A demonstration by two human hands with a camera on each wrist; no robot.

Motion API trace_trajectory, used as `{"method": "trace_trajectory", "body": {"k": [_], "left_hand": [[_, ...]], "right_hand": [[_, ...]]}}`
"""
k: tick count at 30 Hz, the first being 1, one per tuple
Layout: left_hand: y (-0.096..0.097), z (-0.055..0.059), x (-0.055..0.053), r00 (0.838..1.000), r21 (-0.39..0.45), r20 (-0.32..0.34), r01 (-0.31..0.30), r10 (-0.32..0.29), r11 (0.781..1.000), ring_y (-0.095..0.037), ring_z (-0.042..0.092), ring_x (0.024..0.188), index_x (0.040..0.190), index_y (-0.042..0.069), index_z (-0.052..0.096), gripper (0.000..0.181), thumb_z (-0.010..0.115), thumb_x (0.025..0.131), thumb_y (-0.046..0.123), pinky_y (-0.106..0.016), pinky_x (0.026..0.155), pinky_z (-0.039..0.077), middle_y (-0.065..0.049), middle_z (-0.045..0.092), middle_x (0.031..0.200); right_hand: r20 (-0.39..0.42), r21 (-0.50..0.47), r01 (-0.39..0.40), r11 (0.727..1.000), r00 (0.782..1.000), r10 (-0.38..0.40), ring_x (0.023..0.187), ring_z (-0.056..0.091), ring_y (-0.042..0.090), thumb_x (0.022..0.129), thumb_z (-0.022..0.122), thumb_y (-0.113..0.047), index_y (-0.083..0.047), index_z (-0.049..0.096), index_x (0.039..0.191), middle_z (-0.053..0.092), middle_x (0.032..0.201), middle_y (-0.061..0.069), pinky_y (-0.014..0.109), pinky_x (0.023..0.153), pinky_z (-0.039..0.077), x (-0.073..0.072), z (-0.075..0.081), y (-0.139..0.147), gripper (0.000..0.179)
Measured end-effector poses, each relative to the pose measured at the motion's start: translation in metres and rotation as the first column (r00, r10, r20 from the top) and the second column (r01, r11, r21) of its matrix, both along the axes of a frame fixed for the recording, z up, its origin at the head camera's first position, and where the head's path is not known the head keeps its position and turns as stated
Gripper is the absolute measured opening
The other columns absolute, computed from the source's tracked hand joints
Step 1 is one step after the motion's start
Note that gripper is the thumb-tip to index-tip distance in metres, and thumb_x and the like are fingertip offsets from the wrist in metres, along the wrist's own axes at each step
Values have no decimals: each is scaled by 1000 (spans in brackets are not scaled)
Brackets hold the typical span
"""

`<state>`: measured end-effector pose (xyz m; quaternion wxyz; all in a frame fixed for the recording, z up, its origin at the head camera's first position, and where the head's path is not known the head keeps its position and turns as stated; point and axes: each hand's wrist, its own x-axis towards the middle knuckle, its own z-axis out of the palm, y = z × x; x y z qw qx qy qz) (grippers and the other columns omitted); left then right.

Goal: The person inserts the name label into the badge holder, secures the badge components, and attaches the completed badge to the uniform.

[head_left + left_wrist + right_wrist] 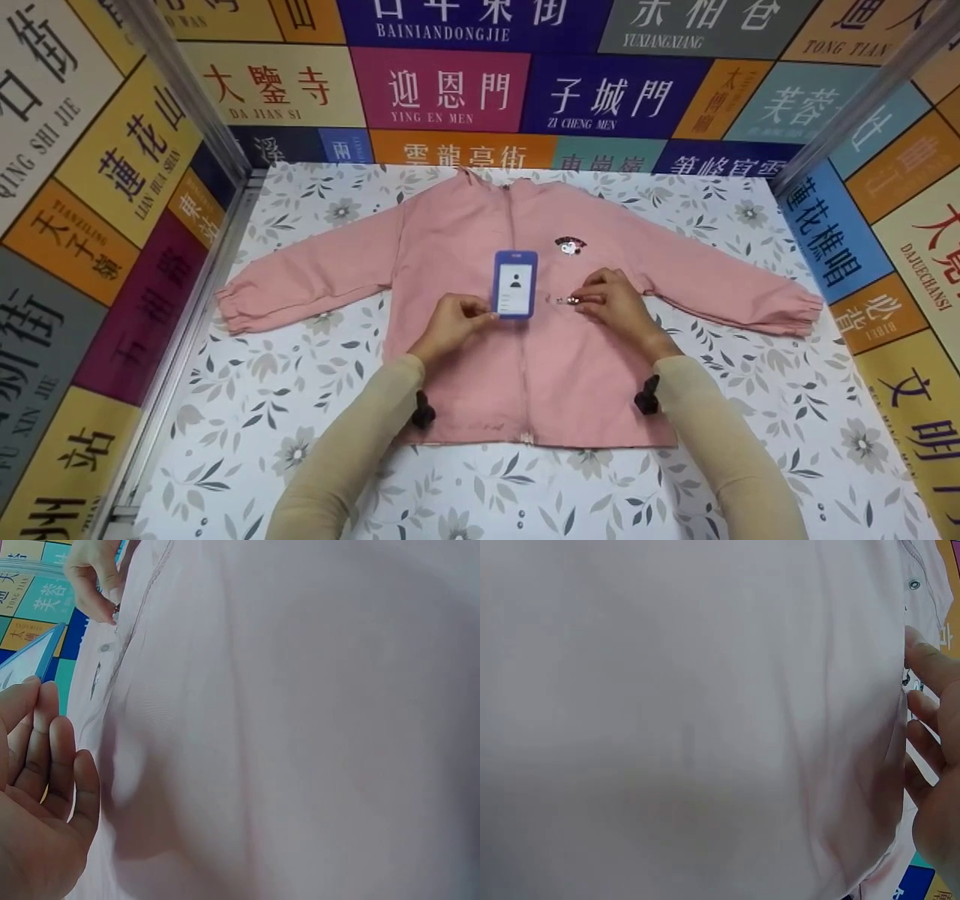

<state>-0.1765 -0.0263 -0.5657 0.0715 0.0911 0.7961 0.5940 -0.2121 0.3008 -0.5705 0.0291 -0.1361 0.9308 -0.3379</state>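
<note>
1. Lying flat on the floral table (pixel 247 420), front up and sleeves spread, is a pink jacket (pixel 465 225); everything below is placed relative to it
2. Blue badge holder (pixel 515 284) sits on the jacket's chest, over the centre zip line, just below the small embroidered patch (pixel 570 245)
3. Left hand (pixel 450 324) rests on the jacket just left of the badge holder; fingers curled, fingertips pinching the holder's lower left edge
4. Left wrist view: left-hand fingers (pixel 45 757) lie together, lightly bent, against the cloth; the badge holder's edge (pixel 26 664) shows just above them
5. Right hand (pixel 611 300) rests on the jacket right of the badge holder, fingers curled, thumb and forefinger pinching a small metal clip (pixel 568 300)
6. Clip lies between the right fingertips and the badge holder's right edge, near it; contact with the holder cannot be told
7. Right wrist view: right fingers (pixel 930 720) bent at the jacket's edge; the clip is too small to make out clearly there
8. Both forearms in beige sleeves (pixel 352 450), crossing the jacket's hem
</note>
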Motion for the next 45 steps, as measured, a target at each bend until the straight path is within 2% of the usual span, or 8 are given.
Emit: {"method": "trace_trajectory", "body": {"k": [12,21,29,32,37,39,41,45], "left_hand": [[1,-1,-1,1000,-12,-18,-4,3,1000,-6,59,68,85,3,78,9,80,82,11,-19,67,49,-11,75,82],[3,-1,-1,1000,-5,-25,0,0,1000,-5,59,67,85,2,78,9,79,82,10,-19,66,50,-11,75,80],[4,-3,-1,1000,-5,-22,15,-15,1000,-6,59,69,86,3,78,7,79,82,8,-19,67,49,-11,75,82],[4,-4,0,1000,-2,-7,14,-14,1000,-5,59,69,86,3,78,8,79,82,10,-19,67,49,-10,75,83],[5,-4,1,1000,-9,18,16,-16,1000,-6,59,70,86,4,78,9,80,82,12,-20,67,49,-9,75,82],[6,-3,1,1000,-12,15,20,-20,1000,-6,58,69,87,4,78,9,79,82,12,-20,67,48,-8,74,81],[7,-3,1,1000,-17,11,26,-26,1000,-6,58,69,87,4,78,9,79,82,12,-19,66,49,-8,74,80],[7,-1,2,999,-26,-2,39,-39,999,-6,58,69,88,4,78,9,79,83,12,-19,66,49,-9,74,80]], "right_hand": [[33,-7,-1,1000,999,2,109,46,21,89,74,-13,-14,77,99,59,114,2,39,97,40,-3,4,-4,11],[13,-48,-49,998,999,49,107,58,28,88,71,-6,-9,71,100,70,106,10,49,103,43,-16,38,-9,12],[85,-157,21,987,996,-7,99,64,21,89,73,-14,-9,71,105,73,105,9,40,93,49,-21,53,-15,16],[92,-236,47,971,995,-25,93,64,13,88,75,-16,-6,72,106,74,103,8,31,89,49,-25,58,-17,21],[125,-373,64,926,992,-18,90,66,6,88,74,-12,1,74,107,74,106,15,17,80,53,-23,88,-32,23],[139,-414,59,908,990,-2,92,68,6,89,73,-10,3,73,109,73,110,18,16,80,54,-23,99,-39,24],[139,-460,44,887,990,23,92,70,5,89,72,-9,6,73,109,74,109,17,16,82,55,-28,100,-42,24],[163,-510,48,859,986,42,87,72,7,90,72,-9,7,73,107,78,97,7,20,83,57,-35,102,-48,24]]}}
